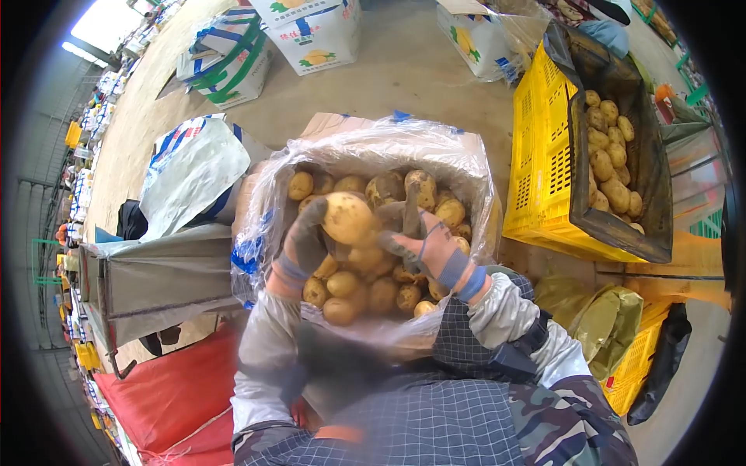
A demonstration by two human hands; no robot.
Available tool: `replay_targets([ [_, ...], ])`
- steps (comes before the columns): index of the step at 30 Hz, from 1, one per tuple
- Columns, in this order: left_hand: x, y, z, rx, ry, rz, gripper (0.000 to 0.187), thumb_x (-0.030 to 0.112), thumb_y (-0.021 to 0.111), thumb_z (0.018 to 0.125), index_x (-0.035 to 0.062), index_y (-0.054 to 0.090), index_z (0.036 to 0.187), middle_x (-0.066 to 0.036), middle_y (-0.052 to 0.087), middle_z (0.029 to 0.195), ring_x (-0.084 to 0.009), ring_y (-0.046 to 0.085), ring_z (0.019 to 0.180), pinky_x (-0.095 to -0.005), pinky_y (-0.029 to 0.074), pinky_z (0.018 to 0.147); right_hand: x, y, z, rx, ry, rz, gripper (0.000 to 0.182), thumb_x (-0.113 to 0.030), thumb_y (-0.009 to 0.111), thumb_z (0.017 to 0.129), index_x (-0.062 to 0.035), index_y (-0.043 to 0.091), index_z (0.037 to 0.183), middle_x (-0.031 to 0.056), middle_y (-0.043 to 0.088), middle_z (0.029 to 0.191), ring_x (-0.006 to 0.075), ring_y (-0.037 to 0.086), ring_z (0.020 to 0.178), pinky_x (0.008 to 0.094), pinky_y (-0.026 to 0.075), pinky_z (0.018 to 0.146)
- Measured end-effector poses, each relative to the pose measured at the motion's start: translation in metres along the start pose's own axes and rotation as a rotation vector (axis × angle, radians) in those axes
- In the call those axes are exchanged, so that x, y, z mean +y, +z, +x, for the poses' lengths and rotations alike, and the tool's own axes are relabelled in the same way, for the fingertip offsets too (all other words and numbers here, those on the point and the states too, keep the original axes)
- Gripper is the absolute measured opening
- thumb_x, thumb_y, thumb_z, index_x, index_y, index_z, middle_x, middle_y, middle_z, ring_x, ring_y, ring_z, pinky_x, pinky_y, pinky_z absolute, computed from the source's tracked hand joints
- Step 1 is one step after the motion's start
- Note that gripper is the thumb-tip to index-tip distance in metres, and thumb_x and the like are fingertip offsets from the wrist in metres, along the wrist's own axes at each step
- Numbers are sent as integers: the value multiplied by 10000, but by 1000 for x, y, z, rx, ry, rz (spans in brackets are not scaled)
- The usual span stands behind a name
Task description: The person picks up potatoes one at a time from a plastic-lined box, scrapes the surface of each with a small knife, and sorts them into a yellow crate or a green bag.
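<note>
Holding the large potato (347,219) over the box (330,124), I have the left hand (305,237) wrapped against its side, gloved and, I judge, firm enough. The right hand (435,242) is loose, fingers apart, with nothing I can see gripped; blur hides whether its fingertips brush the potatoes (339,284) beneath. For this handling, I'd want light, even pressure, since a hard squeeze could bruise the skin, and I'd turn the potato slowly so every face comes up to the camera. Staying low over the pile seems wise: a slip would then be a short drop. I'd also mind the clear plastic liner (365,145), bunched around the rim, where a cuff might snag. Off to the right, the yellow crate (536,147) with more potatoes stands well apart, leaving both elbows room.
</note>
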State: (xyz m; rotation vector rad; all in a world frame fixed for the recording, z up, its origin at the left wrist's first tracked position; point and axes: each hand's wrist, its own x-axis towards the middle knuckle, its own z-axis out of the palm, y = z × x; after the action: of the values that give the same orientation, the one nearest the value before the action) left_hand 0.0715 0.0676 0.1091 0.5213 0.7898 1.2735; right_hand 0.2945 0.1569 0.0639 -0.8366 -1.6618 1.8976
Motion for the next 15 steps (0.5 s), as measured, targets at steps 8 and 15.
replay_targets([
  [8, -28, 32, -46, 305, 104, 655, 489, 362, 405, 1063, -25, 599, 1292, -128, 703, 1118, -212, 674, 977, -340, 542, 816, -25, 5, -21, -323, 181, 568, 656, -72, 728, 883, -43, 437, 1470, 72, 628, 1180, 103, 610, 939, 248, 528, 794],
  [15, -44, 25, -39, 374, 181, 634, 321, 144, 590, 980, -30, 613, 1249, -80, 699, 993, -169, 666, 800, -295, 538, 706, -27, 1, -28, -291, 308, 409, 591, -177, 688, 892, 9, 468, 1408, 71, 684, 1026, 190, 664, 828, 344, 558, 690],
])
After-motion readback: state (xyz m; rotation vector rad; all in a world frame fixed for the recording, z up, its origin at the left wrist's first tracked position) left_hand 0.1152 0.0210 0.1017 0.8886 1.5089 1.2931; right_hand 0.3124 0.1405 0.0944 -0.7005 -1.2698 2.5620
